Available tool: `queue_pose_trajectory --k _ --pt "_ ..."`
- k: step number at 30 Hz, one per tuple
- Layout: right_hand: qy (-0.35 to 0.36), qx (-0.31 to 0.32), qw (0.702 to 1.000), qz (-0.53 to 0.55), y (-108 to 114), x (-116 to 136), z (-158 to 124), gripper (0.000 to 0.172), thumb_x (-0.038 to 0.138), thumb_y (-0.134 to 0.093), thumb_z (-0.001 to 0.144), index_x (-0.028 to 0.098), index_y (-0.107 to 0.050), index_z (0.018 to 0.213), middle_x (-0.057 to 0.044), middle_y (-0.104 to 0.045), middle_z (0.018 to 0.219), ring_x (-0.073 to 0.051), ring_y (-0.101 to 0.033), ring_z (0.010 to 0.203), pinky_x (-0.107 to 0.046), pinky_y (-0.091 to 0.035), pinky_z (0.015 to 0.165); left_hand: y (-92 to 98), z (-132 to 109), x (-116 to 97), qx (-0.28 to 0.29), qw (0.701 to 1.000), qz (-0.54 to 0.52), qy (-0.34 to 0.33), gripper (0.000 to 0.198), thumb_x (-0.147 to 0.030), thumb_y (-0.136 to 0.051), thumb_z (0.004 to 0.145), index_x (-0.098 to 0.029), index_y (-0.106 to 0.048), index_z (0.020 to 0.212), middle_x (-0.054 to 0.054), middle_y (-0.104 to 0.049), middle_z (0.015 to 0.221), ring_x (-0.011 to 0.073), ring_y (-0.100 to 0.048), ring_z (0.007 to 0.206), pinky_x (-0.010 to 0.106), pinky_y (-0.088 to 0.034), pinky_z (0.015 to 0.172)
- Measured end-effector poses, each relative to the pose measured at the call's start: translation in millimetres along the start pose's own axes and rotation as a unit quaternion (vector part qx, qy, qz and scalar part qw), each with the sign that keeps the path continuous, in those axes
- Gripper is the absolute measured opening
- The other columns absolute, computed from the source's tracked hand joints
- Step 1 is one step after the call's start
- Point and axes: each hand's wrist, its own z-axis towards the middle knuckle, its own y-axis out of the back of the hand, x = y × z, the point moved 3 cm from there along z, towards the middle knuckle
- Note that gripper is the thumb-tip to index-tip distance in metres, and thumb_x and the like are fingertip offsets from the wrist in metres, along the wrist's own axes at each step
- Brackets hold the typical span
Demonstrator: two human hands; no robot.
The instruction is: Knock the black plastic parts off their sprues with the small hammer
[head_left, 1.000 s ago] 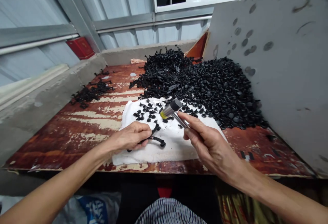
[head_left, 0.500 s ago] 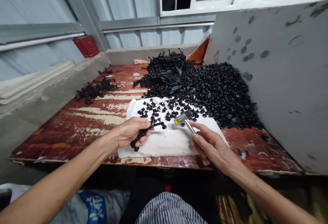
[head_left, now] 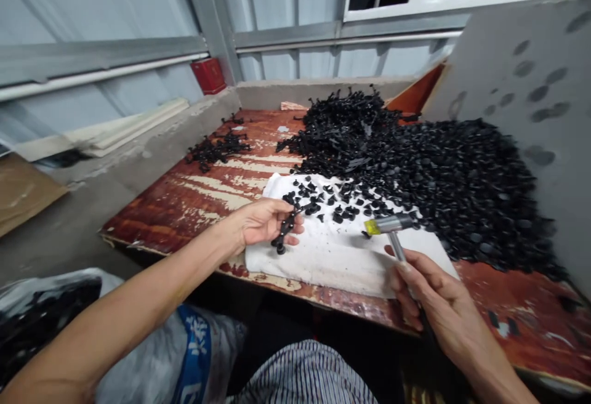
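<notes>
Black plastic strip (head_left: 285,225) pinched between the thumb and fingers of the left hand (head_left: 264,222), its knobbed end hanging over the white cloth (head_left: 323,265). Over on the other side, the right hand's (head_left: 431,287) fingers are wrapped round the handle of a small hammer (head_left: 390,225), yellow face leftward. Beyond, loose black studs (head_left: 344,212) dot the cloth, near a great dark heap (head_left: 462,176) on the scuffed red table (head_left: 161,207).

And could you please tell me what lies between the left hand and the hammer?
In the head view, white cloth with small black pieces on it.
</notes>
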Motion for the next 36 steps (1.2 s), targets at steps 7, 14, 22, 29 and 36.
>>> queue_pose_trajectory --k 7,14,22,29,36 --pt "-0.013 -0.009 0.999 0.029 2 -4 1 0.046 0.061 -0.076 0.067 0.021 -0.061 0.084 0.006 -0.051 0.057 -0.005 -0.037 0.034 -0.019 -0.036 0.031 2.7 3 -12 -0.062 0.996 -0.045 -0.034 0.017 -0.003 -0.041 0.089 -0.009 -0.057 0.086 0.01 -0.067 0.064 0.0204 -0.068 0.059 0.034 -0.056 0.059" --pt "-0.017 -0.029 0.999 0.03 3 -7 3 0.047 0.059 -0.077 0.067 0.02 -0.061 0.086 0.006 -0.052 0.055 -0.006 -0.039 0.035 -0.018 -0.034 0.031 1.0 7 -23 -0.11 0.986 -0.083 -0.09 0.022 0.003 -0.042 0.086 -0.013 -0.054 0.078 0.006 -0.065 0.06 0.0167 -0.065 0.055 0.032 -0.056 0.059" --pt "-0.004 0.06 0.998 0.032 -52 17 11 0.041 0.056 -0.067 0.078 0.023 -0.047 0.09 0.007 -0.057 0.052 -0.008 -0.04 0.035 -0.017 -0.03 0.032 -58.0 5 7 0.012 0.966 -0.199 -0.167 0.021 -0.001 -0.049 0.085 -0.017 -0.049 0.072 0.004 -0.067 0.07 0.0141 -0.068 0.068 0.028 -0.057 0.069" --pt "0.064 0.038 0.997 -0.012 -46 23 17 0.03 0.046 -0.063 0.084 0.023 -0.044 0.079 0.011 -0.041 0.052 -0.005 -0.031 0.037 -0.017 -0.027 0.033 -35.2 -30 39 0.009 0.999 -0.035 -0.024 0.013 -0.02 -0.058 0.083 -0.017 -0.055 0.071 0.01 -0.07 0.081 0.0193 -0.067 0.068 0.034 -0.056 0.066" --pt "0.029 0.206 0.978 -0.002 -61 38 5 0.022 0.038 -0.062 0.084 0.022 -0.048 0.081 0.01 -0.037 0.057 -0.005 -0.029 0.044 -0.017 -0.023 0.038 -23.3 -69 12 -0.038 0.751 0.514 -0.414 0.008 -0.032 -0.067 0.079 -0.024 -0.067 0.079 0.009 -0.068 0.09 0.0266 -0.056 0.094 0.037 -0.041 0.091"
